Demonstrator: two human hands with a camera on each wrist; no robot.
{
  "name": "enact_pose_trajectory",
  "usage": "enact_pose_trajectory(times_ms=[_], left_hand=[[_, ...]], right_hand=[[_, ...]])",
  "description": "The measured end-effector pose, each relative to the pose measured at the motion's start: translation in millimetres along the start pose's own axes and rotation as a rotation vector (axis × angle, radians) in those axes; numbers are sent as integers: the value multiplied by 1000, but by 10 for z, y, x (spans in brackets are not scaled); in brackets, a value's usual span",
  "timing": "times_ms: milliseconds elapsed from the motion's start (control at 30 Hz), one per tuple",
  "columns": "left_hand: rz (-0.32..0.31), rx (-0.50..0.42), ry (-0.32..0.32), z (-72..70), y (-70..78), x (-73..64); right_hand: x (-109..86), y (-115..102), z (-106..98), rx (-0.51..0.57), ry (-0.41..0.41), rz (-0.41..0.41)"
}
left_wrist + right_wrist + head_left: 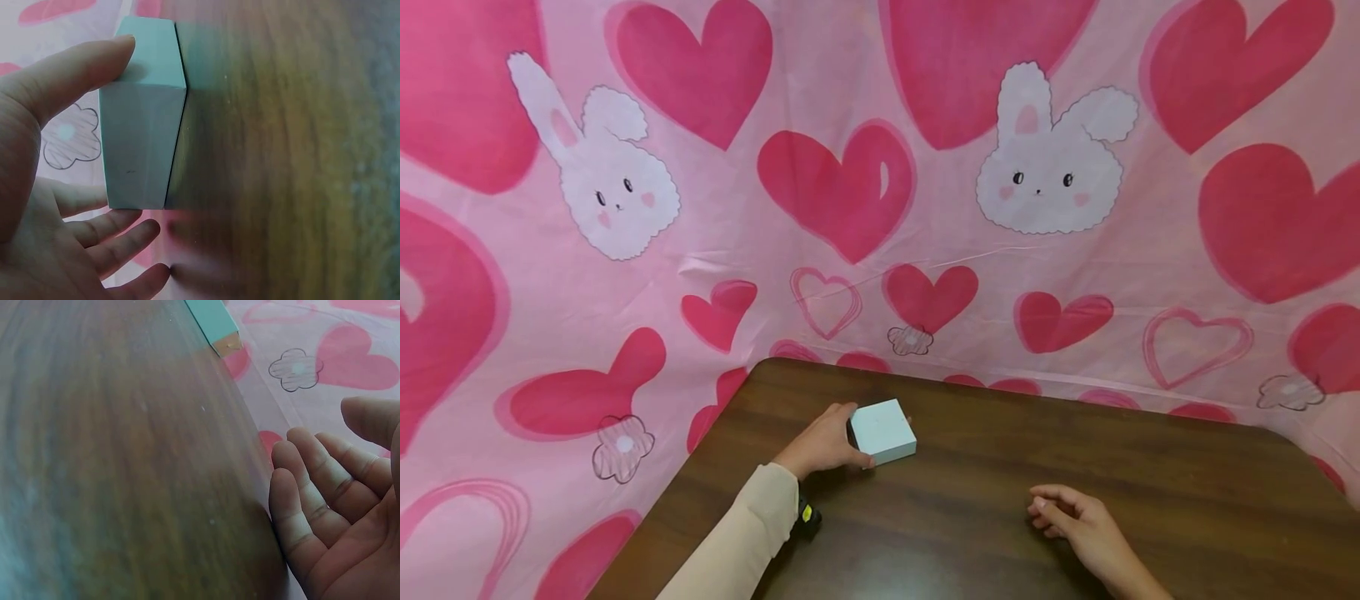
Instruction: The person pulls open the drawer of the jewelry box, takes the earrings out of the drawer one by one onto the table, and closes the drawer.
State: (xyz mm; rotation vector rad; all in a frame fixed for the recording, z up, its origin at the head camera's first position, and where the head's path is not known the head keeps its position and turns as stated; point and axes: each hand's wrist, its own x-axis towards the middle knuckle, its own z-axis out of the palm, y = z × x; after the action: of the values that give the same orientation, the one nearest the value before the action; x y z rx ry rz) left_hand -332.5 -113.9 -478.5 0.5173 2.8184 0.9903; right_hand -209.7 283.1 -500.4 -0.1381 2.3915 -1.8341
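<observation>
A small, flat, pale mint-white box [883, 429] lies on the brown wooden table, left of the middle. My left hand [827, 442] grips it from the left. In the left wrist view the thumb [94, 65] presses one side of the box [140, 137], and the fingers reach around the opposite side. To the right, my right hand [1082, 525] is held over the table, apart from the box and holding nothing. Its fingers [284, 494] are loosely bent in the right wrist view, where one end of the box [212, 319] shows at the top.
The dark wood-grain table [985, 467] has rounded far corners. A pink cloth [955, 208] with hearts and rabbit faces hangs behind it and along its left side. A black strap with a yellow mark [807, 512] sits at the left wrist, below a beige sleeve [737, 533].
</observation>
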Motion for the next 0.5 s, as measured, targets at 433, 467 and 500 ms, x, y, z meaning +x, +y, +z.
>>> enact_pose_trajectory(times_ms=[433, 467, 500], left_hand=[[32, 28, -31, 14, 31, -36], [36, 28, -33, 16, 36, -35], [38, 29, -35, 18, 39, -33]], right_hand=[[-21, -24, 18, -39, 27, -2], [-24, -29, 15, -42, 34, 3], [-26, -34, 11, -46, 37, 1]])
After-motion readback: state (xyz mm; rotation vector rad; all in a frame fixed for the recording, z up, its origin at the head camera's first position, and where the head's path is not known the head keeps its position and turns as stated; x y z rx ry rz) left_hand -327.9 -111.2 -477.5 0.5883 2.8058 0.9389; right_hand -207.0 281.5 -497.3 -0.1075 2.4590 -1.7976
